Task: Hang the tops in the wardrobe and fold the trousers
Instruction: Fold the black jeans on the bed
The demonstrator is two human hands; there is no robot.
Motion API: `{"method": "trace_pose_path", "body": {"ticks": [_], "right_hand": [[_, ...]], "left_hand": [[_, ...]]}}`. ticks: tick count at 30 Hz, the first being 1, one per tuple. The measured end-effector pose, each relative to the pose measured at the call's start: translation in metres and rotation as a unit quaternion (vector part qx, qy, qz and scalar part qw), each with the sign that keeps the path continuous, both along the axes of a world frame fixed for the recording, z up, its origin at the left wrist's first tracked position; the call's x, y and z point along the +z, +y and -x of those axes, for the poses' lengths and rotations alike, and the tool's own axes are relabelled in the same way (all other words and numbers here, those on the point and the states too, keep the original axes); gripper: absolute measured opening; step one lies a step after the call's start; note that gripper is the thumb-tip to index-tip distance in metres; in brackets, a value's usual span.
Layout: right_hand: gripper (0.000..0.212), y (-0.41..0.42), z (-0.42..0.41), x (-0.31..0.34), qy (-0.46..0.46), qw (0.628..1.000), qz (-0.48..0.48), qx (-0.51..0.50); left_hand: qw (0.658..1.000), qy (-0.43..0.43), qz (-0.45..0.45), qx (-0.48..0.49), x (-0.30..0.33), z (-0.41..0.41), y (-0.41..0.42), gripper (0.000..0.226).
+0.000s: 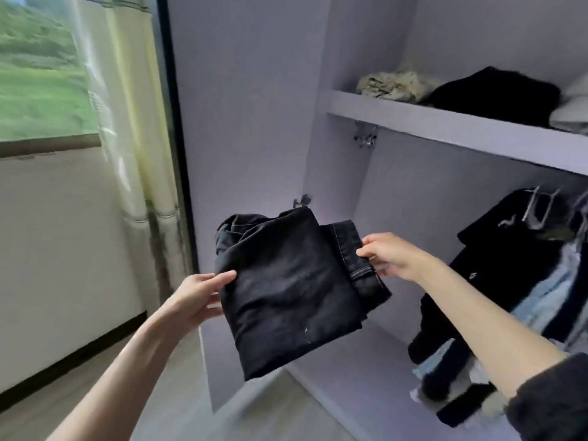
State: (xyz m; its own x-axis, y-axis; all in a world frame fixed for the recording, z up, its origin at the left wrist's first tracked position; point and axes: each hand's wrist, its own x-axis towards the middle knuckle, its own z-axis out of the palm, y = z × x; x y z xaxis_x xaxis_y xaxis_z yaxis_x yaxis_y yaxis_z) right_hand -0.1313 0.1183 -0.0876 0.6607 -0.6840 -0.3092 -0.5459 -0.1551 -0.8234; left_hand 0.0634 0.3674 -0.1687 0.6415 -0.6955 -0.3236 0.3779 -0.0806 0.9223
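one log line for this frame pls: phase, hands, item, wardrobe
phase: carrying to wardrobe | left hand: grips folded black trousers | right hand: pinches waistband edge | shelf: folded clothes | hanging tops: below shelf

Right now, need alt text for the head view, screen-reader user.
Two bare hands hold folded black jeans in front of an open wardrobe, the left hand at the left edge and the right hand pinching the right. Folded clothes sit on the shelf above dark hanging tops.
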Motion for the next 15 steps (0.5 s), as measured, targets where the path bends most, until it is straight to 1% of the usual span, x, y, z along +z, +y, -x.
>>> {"method": "trace_pose_path", "body": {"ticks": [3, 8, 10, 15], "right_hand": [[0.012, -0.026, 0.013, 0.037, -0.024, 0.997, 0.033, -0.06], [0.021, -0.06, 0.037, 0.108, -0.113, 0.975, 0.069, -0.177], [0.019, -0.072, 0.048, 0.137, -0.154, 0.961, 0.076, -0.216], [0.013, -0.103, 0.07, 0.208, -0.206, 0.936, 0.083, -0.275]], "left_hand": [[0.998, -0.036, 0.028, -0.047, 0.044, -0.021, -0.055, 0.017], [0.983, -0.105, 0.071, -0.13, 0.131, -0.045, -0.144, 0.023], [0.975, -0.131, 0.084, -0.159, 0.169, -0.048, -0.177, 0.023], [0.952, -0.164, 0.127, -0.223, 0.258, -0.048, -0.257, 0.023]]}}
